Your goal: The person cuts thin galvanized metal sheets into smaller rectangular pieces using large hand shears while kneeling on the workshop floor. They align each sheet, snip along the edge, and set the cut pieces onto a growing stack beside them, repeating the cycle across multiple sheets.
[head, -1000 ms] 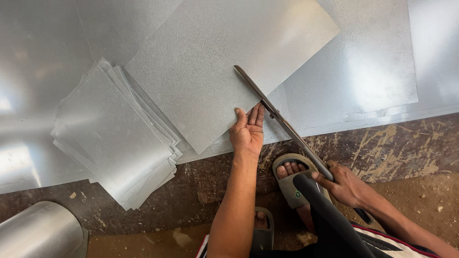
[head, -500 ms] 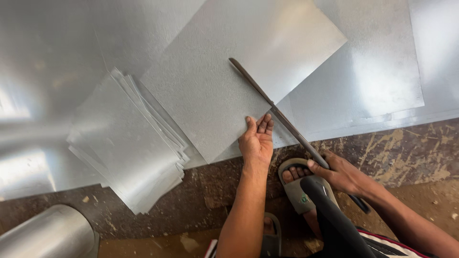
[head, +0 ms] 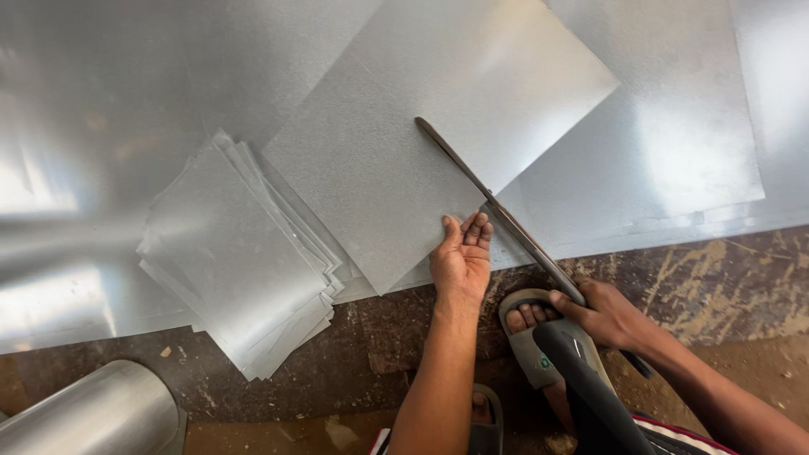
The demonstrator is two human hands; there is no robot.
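Observation:
A rectangular sheet of galvanized metal (head: 421, 126) lies tilted on the floor. My left hand (head: 462, 257) presses flat on its near edge, fingers together. My right hand (head: 602, 316) grips the handles of long metal shears (head: 497, 211). The blades run diagonally up and to the left across the sheet's right side, just right of my left fingers.
A fanned stack of cut metal sheets (head: 236, 253) lies left of the sheet. Larger metal sheets (head: 674, 143) cover the floor behind. A rolled metal cylinder (head: 84, 417) sits at the lower left. My sandalled foot (head: 531, 333) rests on the bare dirty floor (head: 725, 270).
The view has shifted a little, so everything sits lower and further right in frame. My hands keep the same hold on sheet and shears; the blades lie along the same line.

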